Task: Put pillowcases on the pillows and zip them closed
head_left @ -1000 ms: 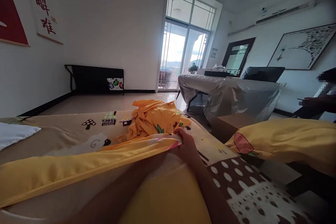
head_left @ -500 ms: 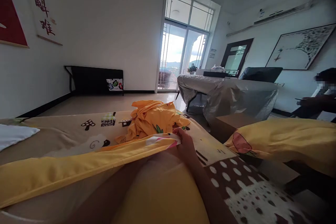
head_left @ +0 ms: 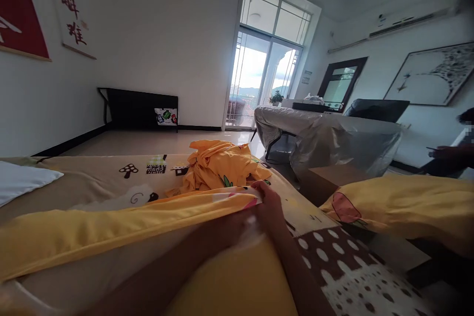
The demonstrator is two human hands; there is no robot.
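A long yellow cover (head_left: 111, 229) lies across the bed in front of me, its open edge lifted. My right hand (head_left: 269, 203) pinches that edge at its far end, fingers curled round the fabric. My left arm reaches in under the lifted edge. My left hand (head_left: 242, 224) is blurred beneath the cloth, close to the right hand, and its fingers do not show. A crumpled heap of orange-yellow cloth (head_left: 218, 167) lies just beyond both hands on the patterned bed sheet (head_left: 333, 256).
A white pillow (head_left: 22, 185) lies at the left and a yellow strawberry-print pillow (head_left: 400, 205) at the right. Beyond the bed are a brown box (head_left: 333, 177) and a table under a grey cover (head_left: 326, 136). Another person's arm (head_left: 450, 153) shows at the far right.
My left arm has pushed further in under the cover, toward my right hand. The right hand keeps its hold on the edge and has shifted slightly to the right.
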